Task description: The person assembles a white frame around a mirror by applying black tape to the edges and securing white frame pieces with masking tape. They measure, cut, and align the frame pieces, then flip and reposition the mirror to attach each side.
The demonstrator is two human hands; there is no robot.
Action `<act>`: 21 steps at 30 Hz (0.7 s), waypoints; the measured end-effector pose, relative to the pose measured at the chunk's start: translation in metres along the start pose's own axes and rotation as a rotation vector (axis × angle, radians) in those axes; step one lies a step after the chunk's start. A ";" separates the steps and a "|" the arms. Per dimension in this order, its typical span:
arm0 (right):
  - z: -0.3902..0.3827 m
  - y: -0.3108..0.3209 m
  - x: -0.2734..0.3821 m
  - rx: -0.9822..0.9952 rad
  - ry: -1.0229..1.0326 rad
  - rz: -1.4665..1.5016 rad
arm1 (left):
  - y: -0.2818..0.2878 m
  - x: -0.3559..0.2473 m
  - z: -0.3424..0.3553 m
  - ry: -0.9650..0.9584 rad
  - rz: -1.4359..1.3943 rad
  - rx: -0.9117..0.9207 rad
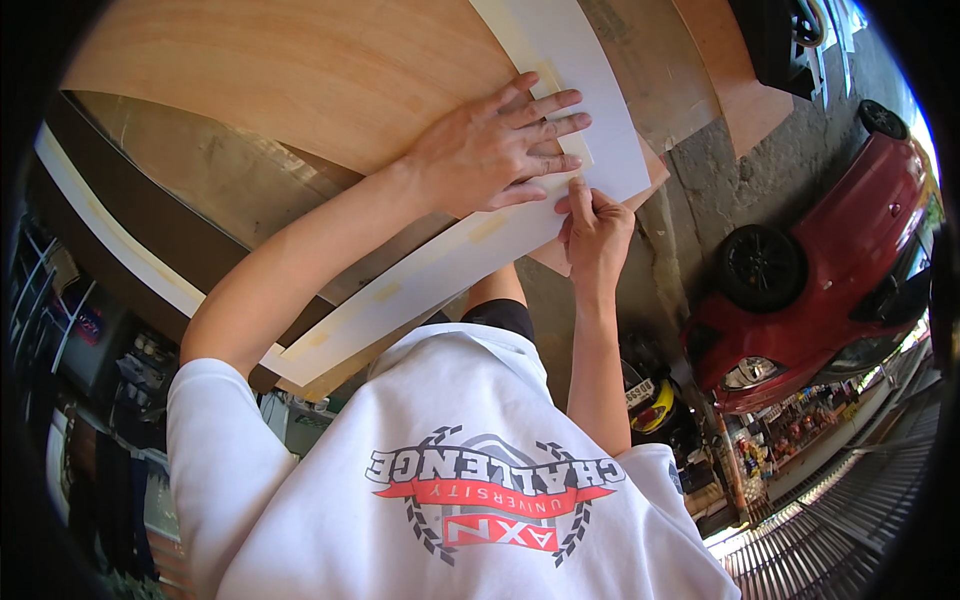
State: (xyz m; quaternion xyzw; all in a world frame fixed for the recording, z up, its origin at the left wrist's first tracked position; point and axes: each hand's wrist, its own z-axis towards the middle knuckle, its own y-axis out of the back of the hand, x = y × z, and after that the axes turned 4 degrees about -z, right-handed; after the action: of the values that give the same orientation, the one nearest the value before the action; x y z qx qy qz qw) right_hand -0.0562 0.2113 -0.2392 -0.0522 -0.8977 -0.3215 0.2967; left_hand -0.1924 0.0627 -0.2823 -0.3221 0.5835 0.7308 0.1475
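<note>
White paper-like strips [420, 290] meet at a corner at the upper middle, with short pale-yellow tape pieces [490, 231] stuck on them. My left hand [497, 148] lies flat over this corner, fingers spread across a longer pale tape strip [548, 80]. Just below its fingertips, my right hand [598, 228] is closed, thumb and fingers pinched together at the white surface. What sits between those fingertips is too small to make out. Beneath the strips, a light wooden sheet [300, 70] spreads to the upper left.
Brown boards [735, 75] lie at the upper right beside a black object [770, 40]. A dark board [150, 170] with another white strip [115, 235] is at the left. On the right, a red car [840, 270] stands on the concrete floor [690, 200], near a motorcycle [655, 405].
</note>
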 end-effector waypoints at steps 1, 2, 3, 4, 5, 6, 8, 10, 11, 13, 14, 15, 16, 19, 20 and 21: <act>0.001 0.001 0.000 -0.004 0.012 0.015 | 0.000 0.000 0.000 0.010 -0.015 0.015; 0.003 0.003 -0.001 -0.001 0.004 0.009 | 0.000 0.000 0.000 0.001 -0.004 0.000; 0.004 0.004 -0.001 0.002 -0.005 0.004 | 0.000 0.000 0.000 0.001 0.001 0.007; 0.005 0.005 0.000 0.006 -0.016 0.000 | 0.000 0.000 0.000 0.002 0.005 0.017; 0.006 0.006 0.000 0.010 -0.004 0.016 | 0.000 0.000 -0.001 -0.002 0.003 0.017; 0.007 0.006 0.001 0.014 0.007 0.033 | 0.000 0.001 -0.001 -0.006 0.001 0.017; 0.007 0.005 0.002 0.032 0.003 0.039 | 0.000 0.001 -0.001 -0.011 -0.008 0.013; 0.007 0.006 0.004 0.063 -0.038 0.012 | -0.001 0.001 0.000 -0.009 -0.028 0.011; 0.008 0.006 0.005 0.062 -0.029 0.018 | -0.001 0.002 -0.001 -0.017 -0.031 0.003; 0.009 0.007 0.006 0.057 -0.020 0.026 | -0.001 0.002 -0.001 -0.031 -0.046 0.001; 0.009 0.007 0.006 0.055 -0.040 0.021 | -0.001 0.002 -0.001 -0.039 -0.038 0.001; 0.009 0.008 0.006 0.049 -0.046 0.021 | -0.001 0.002 -0.001 -0.045 -0.030 0.000; 0.009 0.008 0.005 0.046 -0.046 0.025 | -0.001 0.002 -0.002 -0.050 -0.022 0.000; 0.004 0.006 0.002 0.030 -0.070 -0.053 | -0.002 0.001 -0.002 -0.088 0.035 -0.014; 0.003 0.005 0.001 0.015 -0.006 0.008 | -0.002 0.002 -0.002 -0.097 0.036 -0.030; 0.004 0.004 0.000 0.008 0.002 0.041 | -0.003 0.001 -0.003 -0.102 0.040 -0.034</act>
State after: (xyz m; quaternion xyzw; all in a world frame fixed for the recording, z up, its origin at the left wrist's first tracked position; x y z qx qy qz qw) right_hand -0.0566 0.2169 -0.2394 -0.0690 -0.8974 -0.3117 0.3045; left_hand -0.1903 0.0610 -0.2854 -0.2751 0.5693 0.7587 0.1568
